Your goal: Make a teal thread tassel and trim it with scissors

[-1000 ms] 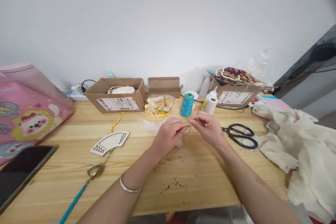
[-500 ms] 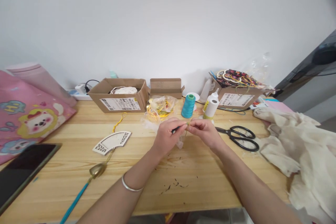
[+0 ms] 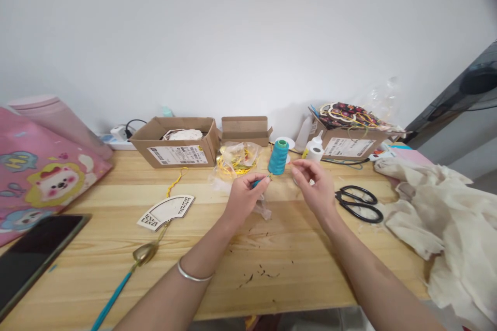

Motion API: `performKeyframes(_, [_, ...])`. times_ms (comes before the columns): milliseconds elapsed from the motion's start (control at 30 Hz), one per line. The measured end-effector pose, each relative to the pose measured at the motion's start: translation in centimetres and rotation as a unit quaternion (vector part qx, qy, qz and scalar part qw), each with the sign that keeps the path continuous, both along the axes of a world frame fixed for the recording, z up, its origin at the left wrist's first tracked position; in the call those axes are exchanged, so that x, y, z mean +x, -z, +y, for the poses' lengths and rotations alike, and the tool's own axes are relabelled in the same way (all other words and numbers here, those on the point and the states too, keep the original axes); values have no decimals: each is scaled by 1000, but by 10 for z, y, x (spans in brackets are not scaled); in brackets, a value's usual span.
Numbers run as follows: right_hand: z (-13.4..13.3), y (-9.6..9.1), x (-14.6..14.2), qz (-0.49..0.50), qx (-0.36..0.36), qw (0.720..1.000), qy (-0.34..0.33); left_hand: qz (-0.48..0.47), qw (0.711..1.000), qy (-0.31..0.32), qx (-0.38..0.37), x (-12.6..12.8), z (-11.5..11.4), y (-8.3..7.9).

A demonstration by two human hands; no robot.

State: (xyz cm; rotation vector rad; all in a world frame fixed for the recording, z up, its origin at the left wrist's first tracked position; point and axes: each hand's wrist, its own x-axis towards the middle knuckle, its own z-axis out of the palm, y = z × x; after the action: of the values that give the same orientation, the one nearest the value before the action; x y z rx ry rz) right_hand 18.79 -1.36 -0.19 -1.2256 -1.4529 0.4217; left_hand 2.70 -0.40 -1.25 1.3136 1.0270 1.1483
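My left hand [image 3: 246,196] is closed in a pinch above the middle of the table, and a bit of something blue shows between its fingers. Its kind is hidden. To its right, my right hand [image 3: 317,189] has thumb and forefinger pressed together; what they hold, if anything, is too fine to make out. A gap now lies between the two hands. Just behind that gap stands a cone of teal thread [image 3: 278,158]. Black-handled scissors [image 3: 359,204] lie right of my right hand, their blades partly hidden by it.
At left lie a fan-shaped wooden piece [image 3: 166,212] and a teal tassel [image 3: 112,300] with a gold cap. Cardboard boxes [image 3: 176,155], a plastic bag of yellow cords [image 3: 238,160] and a white glue bottle [image 3: 314,147] line the back. Cream cloth [image 3: 458,222] covers the right, a phone [image 3: 34,253] the left.
My hands were together at the fingertips and have come apart. The right moved right and slightly up; the left shifted a little left. More of the blue thing shows in my left hand.
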Motion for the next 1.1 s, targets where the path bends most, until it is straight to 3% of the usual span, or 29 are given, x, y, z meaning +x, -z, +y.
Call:
performKeyframes(100, [-7, 0, -7, -147, 102, 984, -17, 0, 1000, -5, 8, 0, -1, -2])
performKeyframes(200, [-9, 3, -11, -221, 114, 968, -34, 11, 1000, 5, 13, 0, -1, -3])
performKeyframes(533, [-5, 4, -8, -297, 112, 948, -20, 22, 999, 33, 6, 0, -3, -10])
performKeyframes(733, [-10, -2, -14, -340, 124, 932, -30, 92, 993, 9, 73, -1, -1, -4])
performKeyframes(833, [-11, -3, -14, -390, 134, 911, -20, 158, 974, -2, 163, -2, -1, -1])
performKeyframes(967, [-7, -1, -8, -452, 147, 879, -26, 250, 924, 32, 289, -1, -1, -1])
performKeyframes(1100, [-1, -2, -1, -394, 113, 910, -65, 285, 881, 57, 372, -2, 1, -5])
